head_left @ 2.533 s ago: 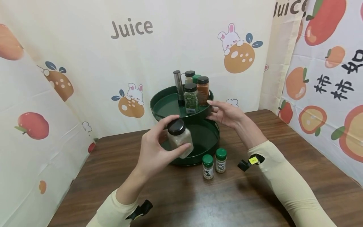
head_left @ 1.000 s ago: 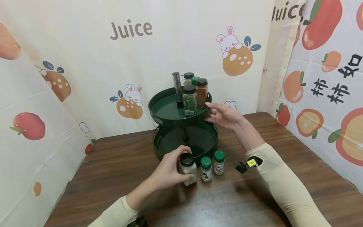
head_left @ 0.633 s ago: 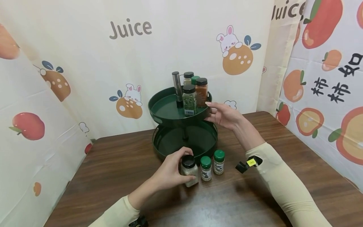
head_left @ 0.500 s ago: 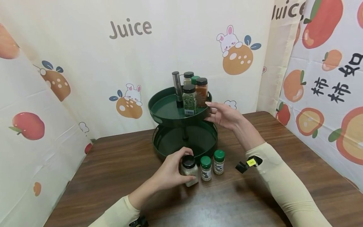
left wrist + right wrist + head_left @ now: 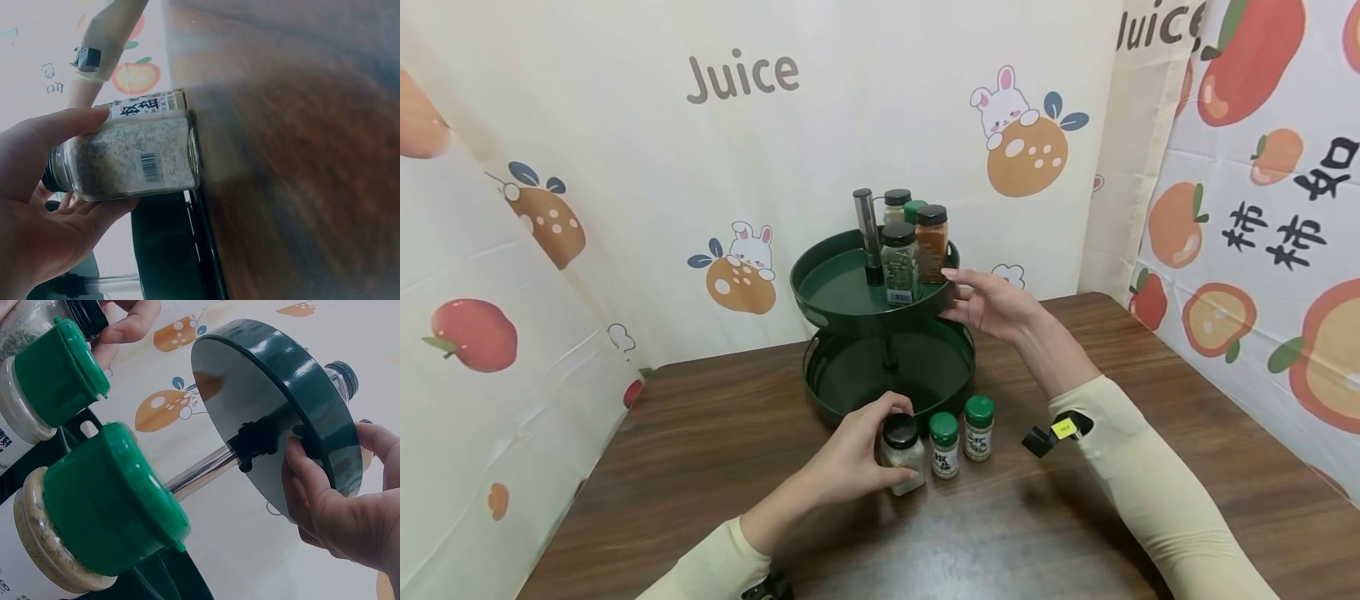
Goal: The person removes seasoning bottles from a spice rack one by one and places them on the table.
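My left hand [image 5: 847, 462] holds a square clear jar [image 5: 904, 462] with a black lid and pale, flaky contents. The jar stands upright on the table, left of two small green-capped seasoning bottles [image 5: 945, 457]. In the left wrist view its side shows a barcode [image 5: 150, 167], with thumb and fingers on opposite sides. My right hand [image 5: 992, 307] grips the right edge of the green two-tier rack's upper tray [image 5: 831, 283]. The right wrist view shows fingers of the right hand [image 5: 347, 509] on both sides of that tray's rim [image 5: 334, 419].
On the upper tray stand a jar of green flakes [image 5: 901, 271], an orange-brown spice jar [image 5: 932, 246] and others behind, beside the metal post [image 5: 867, 229]. The lower tray [image 5: 917, 371] sits on the wooden table [image 5: 715, 425]. Printed curtains [image 5: 880, 108] hang behind.
My left hand has brought the black-lidded jar down from before the rack to the table beside the green-capped bottles, then slightly right. My right hand stays at the upper tray's edge.
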`<state>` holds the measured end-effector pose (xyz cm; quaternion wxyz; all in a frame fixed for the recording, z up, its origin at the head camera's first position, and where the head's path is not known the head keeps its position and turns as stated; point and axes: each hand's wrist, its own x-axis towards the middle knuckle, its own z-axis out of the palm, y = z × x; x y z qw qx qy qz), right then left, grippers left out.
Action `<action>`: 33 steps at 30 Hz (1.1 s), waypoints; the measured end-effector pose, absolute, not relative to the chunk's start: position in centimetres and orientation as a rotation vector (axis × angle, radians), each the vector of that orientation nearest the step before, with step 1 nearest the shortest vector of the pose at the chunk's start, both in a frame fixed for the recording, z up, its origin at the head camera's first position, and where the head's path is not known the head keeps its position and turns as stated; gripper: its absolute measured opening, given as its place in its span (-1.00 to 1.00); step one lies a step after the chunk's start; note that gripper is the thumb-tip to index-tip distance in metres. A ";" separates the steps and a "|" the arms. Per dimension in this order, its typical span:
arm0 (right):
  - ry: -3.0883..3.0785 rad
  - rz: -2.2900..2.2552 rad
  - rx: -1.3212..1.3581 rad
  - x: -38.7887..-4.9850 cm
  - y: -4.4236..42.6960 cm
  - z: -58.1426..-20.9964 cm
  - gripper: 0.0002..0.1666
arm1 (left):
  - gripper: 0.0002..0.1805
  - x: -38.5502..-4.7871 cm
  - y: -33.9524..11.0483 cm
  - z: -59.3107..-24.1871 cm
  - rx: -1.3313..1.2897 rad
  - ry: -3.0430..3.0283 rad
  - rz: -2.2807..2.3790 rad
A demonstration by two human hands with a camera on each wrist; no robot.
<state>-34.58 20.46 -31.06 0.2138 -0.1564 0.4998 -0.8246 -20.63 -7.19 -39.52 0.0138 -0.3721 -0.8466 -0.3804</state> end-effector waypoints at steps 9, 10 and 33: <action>1.379 -2.288 -0.433 -34.7 20.5 -31.1 -0.21 | -0.13 -20.5 -7.5 -39.4 -1.106 -2.730 -1.103; 1.382 -2.289 -0.432 -34.7 20.5 -31.1 -0.22 | -0.13 -20.5 -7.5 -39.3 -1.098 -2.739 -1.085; 1.378 -2.258 -0.430 -34.3 20.7 -30.7 -0.31 | -0.34 -20.2 -8.2 -37.8 -0.970 -2.865 -1.018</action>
